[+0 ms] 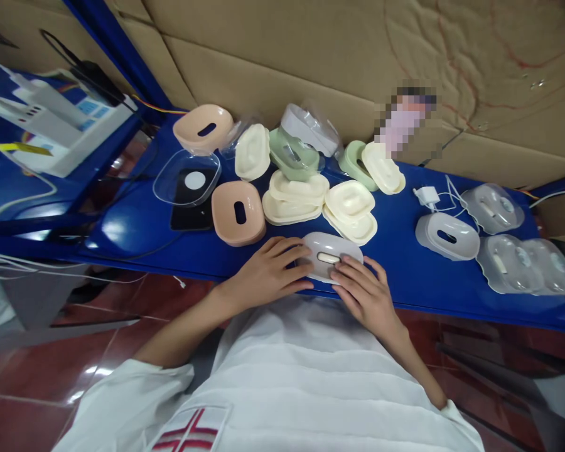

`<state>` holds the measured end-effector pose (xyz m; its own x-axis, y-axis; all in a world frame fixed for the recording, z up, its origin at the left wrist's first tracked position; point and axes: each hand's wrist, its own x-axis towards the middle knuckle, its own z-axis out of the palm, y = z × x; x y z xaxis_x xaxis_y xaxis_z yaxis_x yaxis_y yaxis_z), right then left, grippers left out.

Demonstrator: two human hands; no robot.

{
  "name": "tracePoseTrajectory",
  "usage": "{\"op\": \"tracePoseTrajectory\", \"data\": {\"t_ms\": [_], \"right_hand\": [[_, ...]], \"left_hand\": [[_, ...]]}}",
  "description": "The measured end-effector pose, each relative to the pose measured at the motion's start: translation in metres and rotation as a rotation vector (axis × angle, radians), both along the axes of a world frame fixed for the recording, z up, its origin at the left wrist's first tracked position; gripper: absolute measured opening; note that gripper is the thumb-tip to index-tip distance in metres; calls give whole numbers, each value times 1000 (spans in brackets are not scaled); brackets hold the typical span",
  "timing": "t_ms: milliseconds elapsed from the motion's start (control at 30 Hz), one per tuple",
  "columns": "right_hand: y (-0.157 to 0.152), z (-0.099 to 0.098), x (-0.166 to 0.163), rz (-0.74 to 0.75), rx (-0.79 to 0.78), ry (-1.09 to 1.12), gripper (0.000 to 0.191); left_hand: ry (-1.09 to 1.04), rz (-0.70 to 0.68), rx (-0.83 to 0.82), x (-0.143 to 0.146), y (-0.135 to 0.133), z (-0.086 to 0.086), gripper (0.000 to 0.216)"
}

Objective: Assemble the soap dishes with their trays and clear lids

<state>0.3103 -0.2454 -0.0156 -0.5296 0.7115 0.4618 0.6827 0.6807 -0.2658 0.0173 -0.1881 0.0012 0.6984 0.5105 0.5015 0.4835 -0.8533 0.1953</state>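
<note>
A light grey oval plastic dish [335, 243] with a slot in its middle lies at the table's front edge. Inside the slot a cream-coloured surface [328, 258] shows. My left hand [280, 271] grips the dish's left side, fingers bent over the rim. From the right, my right hand [368, 294] holds the other side, its fingertips close to the slot. Both thumbs are partly hidden. Just left of the dish stands a peach plastic box [222, 213] with a dark slot. Behind it lie several cream moulded pieces [294, 212], some stacked.
Farther back are another peach box [188, 130], a pale green box [289, 160] and a clear lid [162, 188] over a dark phone-like slab [183, 216]. Rightward stand a grey slotted box [433, 242], a white charger [427, 196] and clear plastic packs [506, 282]. A power strip [94, 135] sits left.
</note>
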Motion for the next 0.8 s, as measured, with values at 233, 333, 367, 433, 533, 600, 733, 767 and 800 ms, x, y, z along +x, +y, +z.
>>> {"op": "tracePoseTrajectory", "data": {"t_ms": [233, 333, 367, 433, 533, 600, 733, 767, 800], "right_hand": [[1, -3, 3, 3, -24, 17, 38], [1, -3, 4, 1, -19, 52, 36], [1, -3, 4, 2, -19, 62, 35], [1, -3, 4, 4, -24, 71, 33], [2, -3, 4, 2, -41, 77, 31], [2, -3, 5, -3, -55, 83, 31], [1, -4, 6, -21, -84, 62, 42], [0, -4, 6, -35, -74, 63, 50], [-1, -5, 5, -51, -45, 77, 61]], "left_hand": [[-148, 799, -29, -68, 42, 60, 36], [18, 1073, -185, -93, 55, 61, 40], [77, 1085, -254, -98, 56, 58, 41], [132, 1061, -346, -104, 54, 51, 43], [110, 1032, -349, -108, 47, 43, 39], [118, 1020, -351, -110, 45, 41, 34], [67, 996, -285, -110, 38, 43, 30], [-11, 985, -222, -108, 33, 45, 29], [-104, 959, -164, -104, 26, 48, 27]]}}
